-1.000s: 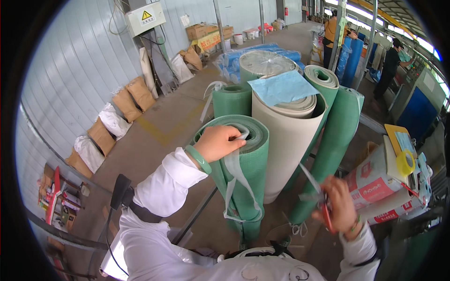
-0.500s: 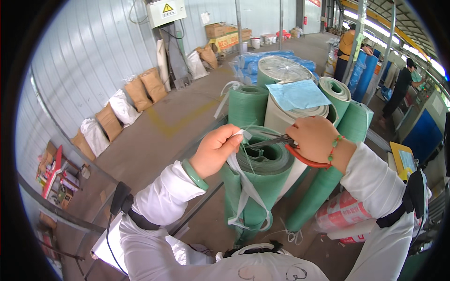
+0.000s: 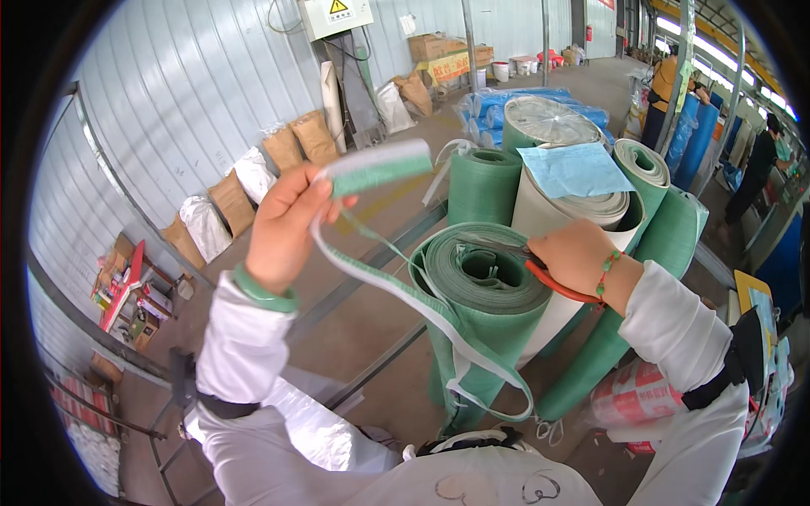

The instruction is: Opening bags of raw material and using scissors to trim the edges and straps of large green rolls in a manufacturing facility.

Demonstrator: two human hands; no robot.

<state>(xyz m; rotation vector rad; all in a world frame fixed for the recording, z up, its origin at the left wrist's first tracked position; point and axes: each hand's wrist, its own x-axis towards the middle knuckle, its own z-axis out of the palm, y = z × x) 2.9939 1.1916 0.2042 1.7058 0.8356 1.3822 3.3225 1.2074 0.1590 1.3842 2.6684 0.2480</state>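
Note:
My left hand [image 3: 291, 223] is raised at the left, pinching a flat green-and-white strip [image 3: 384, 171] that is blurred by motion. From it a narrow white band [image 3: 422, 305] sags across to the front of an upright green roll [image 3: 498, 333] and loops down its side. A thin green strand also runs from my fingers towards the roll's top. My right hand [image 3: 578, 257] grips scissors with red-orange handles [image 3: 561, 285]. Their dark blades lie just over the roll's coiled top edge, and my fingers partly hide them.
More rolls stand behind, one topped by a blue sheet [image 3: 576, 171]. A metal rail [image 3: 371, 257] runs beside the near roll. Sacks [image 3: 232, 202] line the wall. A red-and-white wrapped bundle [image 3: 634, 395] lies at lower right; a person in dark clothes [image 3: 753, 169] stands far right.
My left hand has moved up and left from the roll's top, drawing the strip out with it. My right hand stays by the roll with the scissors. The view has turned slightly left.

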